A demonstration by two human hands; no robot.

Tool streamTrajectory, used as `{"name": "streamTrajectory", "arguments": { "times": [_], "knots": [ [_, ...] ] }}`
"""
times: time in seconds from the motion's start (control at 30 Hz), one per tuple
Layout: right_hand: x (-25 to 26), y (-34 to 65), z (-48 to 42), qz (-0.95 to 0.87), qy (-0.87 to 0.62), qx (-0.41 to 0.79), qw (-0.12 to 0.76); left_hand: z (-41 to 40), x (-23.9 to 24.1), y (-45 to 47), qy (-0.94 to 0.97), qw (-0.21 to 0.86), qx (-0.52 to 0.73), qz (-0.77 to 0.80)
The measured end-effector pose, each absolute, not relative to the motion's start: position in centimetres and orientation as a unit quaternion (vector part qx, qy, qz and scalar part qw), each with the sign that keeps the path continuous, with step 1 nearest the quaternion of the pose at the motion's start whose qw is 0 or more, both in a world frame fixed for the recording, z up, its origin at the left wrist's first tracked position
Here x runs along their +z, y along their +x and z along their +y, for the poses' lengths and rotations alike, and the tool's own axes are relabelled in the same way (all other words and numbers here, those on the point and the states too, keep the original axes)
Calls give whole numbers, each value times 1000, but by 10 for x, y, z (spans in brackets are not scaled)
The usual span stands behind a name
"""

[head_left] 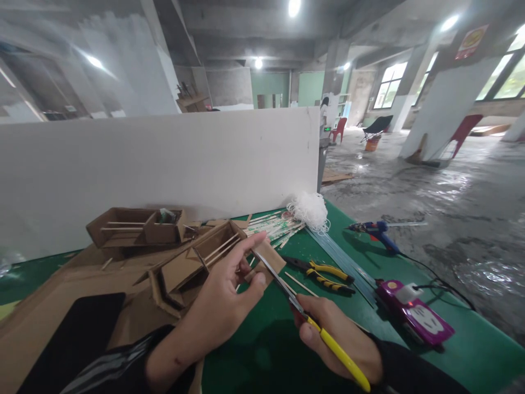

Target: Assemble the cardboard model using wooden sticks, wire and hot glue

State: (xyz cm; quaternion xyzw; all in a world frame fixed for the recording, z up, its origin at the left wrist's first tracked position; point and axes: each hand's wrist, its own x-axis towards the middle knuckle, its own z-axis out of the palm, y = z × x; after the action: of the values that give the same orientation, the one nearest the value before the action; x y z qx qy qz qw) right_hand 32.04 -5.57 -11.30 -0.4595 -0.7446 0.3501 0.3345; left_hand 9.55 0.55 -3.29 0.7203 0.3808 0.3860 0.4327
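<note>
My left hand (223, 295) pinches a small piece of cardboard (271, 257) between thumb and fingers, over the green tabletop. In my right hand (336, 334) is a utility knife (342, 358) with a yellow handle. Its long metal blade lies across the cardboard piece, the tip close to my left fingertips. Left of my left hand, a cardboard structure (180, 268) with thin wooden rods stands partly hidden behind my wrist. A pair of yellow-and-black pliers (326, 273) rests on the table beyond my right hand.
Behind sits another cardboard box with rods (135, 227). Wooden sticks (270, 224), a white string bundle (309, 210) and clear glue sticks (342, 260) lie near the white panel (164, 164). On the right are a glue gun (379, 232) and a purple power strip (414, 312) with a cord.
</note>
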Motion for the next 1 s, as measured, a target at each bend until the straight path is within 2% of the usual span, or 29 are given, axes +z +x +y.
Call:
{"name": "streamTrajectory", "arguments": {
  "times": [0.77, 1.0],
  "knots": [
    [-114, 316, -58, -759, -459, 344, 310, 5, -31, 88, 787, 324, 353, 389],
    [-116, 318, -59, -761, -468, 333, 302, 7, -17, 82, 800, 305, 340, 390]
  ]
}}
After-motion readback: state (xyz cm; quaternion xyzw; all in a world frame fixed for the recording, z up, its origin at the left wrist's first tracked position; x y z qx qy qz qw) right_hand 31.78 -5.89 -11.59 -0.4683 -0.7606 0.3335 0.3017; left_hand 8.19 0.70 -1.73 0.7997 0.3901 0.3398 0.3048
